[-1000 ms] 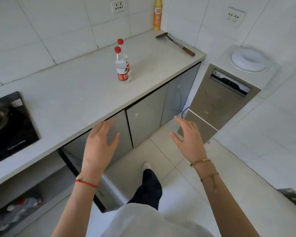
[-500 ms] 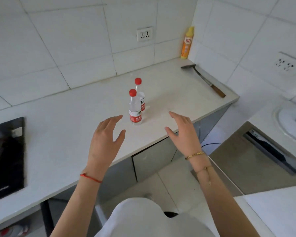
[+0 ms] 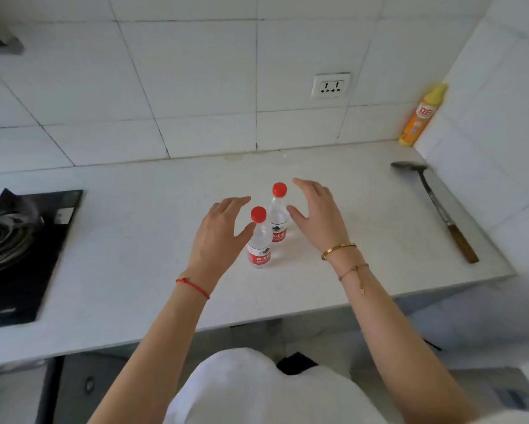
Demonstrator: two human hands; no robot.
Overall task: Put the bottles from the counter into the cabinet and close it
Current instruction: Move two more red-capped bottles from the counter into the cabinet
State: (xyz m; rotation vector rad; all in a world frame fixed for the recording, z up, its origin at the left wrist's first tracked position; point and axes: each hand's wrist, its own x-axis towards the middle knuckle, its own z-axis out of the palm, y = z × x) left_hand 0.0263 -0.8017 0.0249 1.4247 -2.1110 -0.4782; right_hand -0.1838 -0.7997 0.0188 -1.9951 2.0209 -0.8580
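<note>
Fingers spread on both sides, nothing gripped: my left hand (image 3: 219, 234) hangs beside the near bottle (image 3: 259, 240), thumb right by its neck, my right hand (image 3: 316, 218) cups open next to the far bottle (image 3: 278, 215). Both red-capped bottles stand upright, close together, mid-counter (image 3: 135, 240), stove (image 3: 15, 252) off to the left, knife (image 3: 434, 206) and yellow bottle (image 3: 420, 117) well right.
</note>
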